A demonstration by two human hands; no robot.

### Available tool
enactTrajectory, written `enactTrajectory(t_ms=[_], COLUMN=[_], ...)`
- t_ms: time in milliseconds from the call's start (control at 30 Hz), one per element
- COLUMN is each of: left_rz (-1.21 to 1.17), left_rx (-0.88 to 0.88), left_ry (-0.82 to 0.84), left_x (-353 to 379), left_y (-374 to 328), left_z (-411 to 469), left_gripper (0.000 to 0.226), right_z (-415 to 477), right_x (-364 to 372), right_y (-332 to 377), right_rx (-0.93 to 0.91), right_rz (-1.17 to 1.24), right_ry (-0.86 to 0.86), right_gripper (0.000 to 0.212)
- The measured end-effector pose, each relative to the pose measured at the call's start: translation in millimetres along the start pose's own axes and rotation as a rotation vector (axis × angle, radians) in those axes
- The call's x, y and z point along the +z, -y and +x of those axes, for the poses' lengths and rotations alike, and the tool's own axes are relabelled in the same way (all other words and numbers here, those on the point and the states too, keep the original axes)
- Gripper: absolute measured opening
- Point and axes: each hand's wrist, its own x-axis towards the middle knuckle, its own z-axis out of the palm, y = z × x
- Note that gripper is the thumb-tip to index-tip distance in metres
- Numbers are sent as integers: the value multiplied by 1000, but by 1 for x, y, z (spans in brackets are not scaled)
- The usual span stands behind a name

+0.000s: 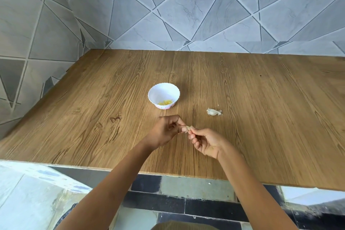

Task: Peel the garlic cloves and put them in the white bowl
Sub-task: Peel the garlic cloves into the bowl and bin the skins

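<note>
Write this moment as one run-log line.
step: peeling | left hand, right hand: pinch garlic clove | white bowl: yellow pieces inside | loose garlic: on table, right of bowl

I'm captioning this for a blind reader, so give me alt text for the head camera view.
The left hand and right hand pinch one garlic clove between them over a wooden table. Behind them stands a white bowl holding yellowish pieces; loose garlic lies on the table to its right.
</note>
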Motion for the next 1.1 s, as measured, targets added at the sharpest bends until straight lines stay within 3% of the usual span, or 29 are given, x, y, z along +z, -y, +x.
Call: enactTrajectory(t_ms=[100, 167, 267, 367, 467, 533, 700, 833, 1000, 1100], left_rz=[49, 66, 48, 1, -157, -278, -431, -360, -3, 80], left_rx=[46, 41, -52, -188, -336, -416, -382, -278, -83, -38], left_ry=[-2, 4, 1, -34, -52, -60, -48, -43, -123, -165], left_x=[-3, -5, -4, -1, 3, 4, 3, 3, 1, -1], left_y=[1, 3, 4, 0, -3, -3, -1, 1, 5, 7], left_z=[2, 2, 3, 2, 2, 1, -2, -4, -3, -4], left_gripper=[7, 6, 6, 11, 15, 11, 8, 5, 9, 11], right_z=[1, 5, 12, 23, 31, 34, 17, 13, 13, 17], right_x=[1, 1, -3, -11, -12, -13, 3, 10, 6, -3], right_y=[1, -4, -14, -23, -26, -31, -23, -15, -19, -25], right_rx=[-34, -175, -609, -1068, -1267, -1225, -542, -305, -416, -630], right_rz=[-44, -298, -821, -1031, -1102, -1055, -374, -111, -435, -789], right_ry=[-15, -87, -245, -296, -388, -448, -222, -167, -305, -426], right_gripper=[22, 20, 16, 15, 20, 22, 23, 25, 23, 21])
